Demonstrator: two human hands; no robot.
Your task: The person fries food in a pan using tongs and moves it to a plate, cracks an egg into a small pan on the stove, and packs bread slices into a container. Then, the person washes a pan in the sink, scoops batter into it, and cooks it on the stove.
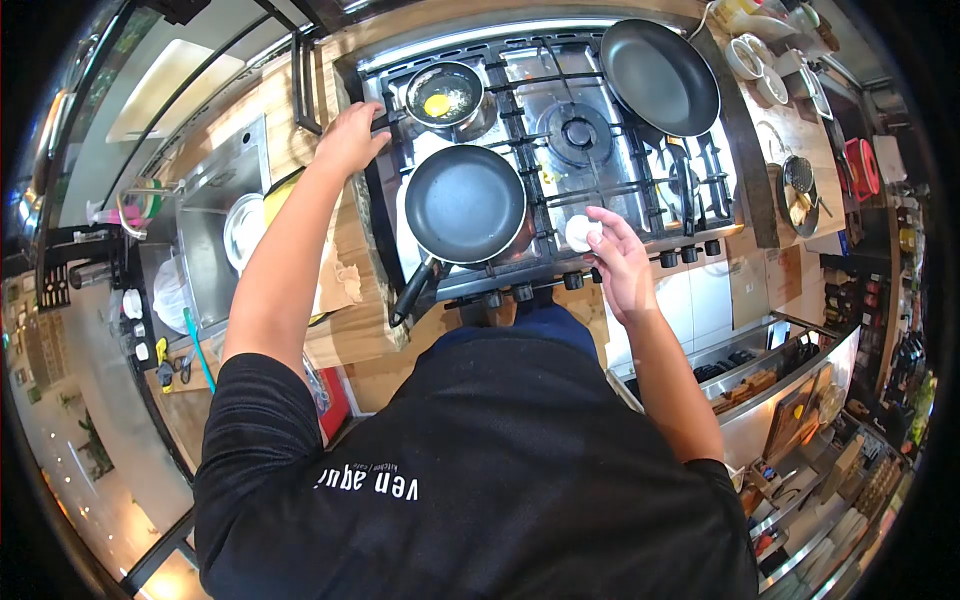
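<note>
On the back left burner of the stove (555, 190) sits a small pan (462, 84) with an egg (437, 105) in it, its yolk yellow. My left hand (350, 138) is closed at the small pan's handle, beside the stove's left edge. A larger dark pan (465, 203) lies in front of the small one, its inside bare and its handle pointing to the front left. Over the stove's front edge, my right hand (622, 262) holds a white round object (580, 232), which looks like an egg or eggshell, between thumb and fingers.
A big dark pan (660, 75) rests at the stove's back right, handle towards the front. Left of the stove are a wooden counter (345, 215) and a metal sink (205, 215). White bowls (770, 85) and a skimmer (797, 174) lie on the right counter.
</note>
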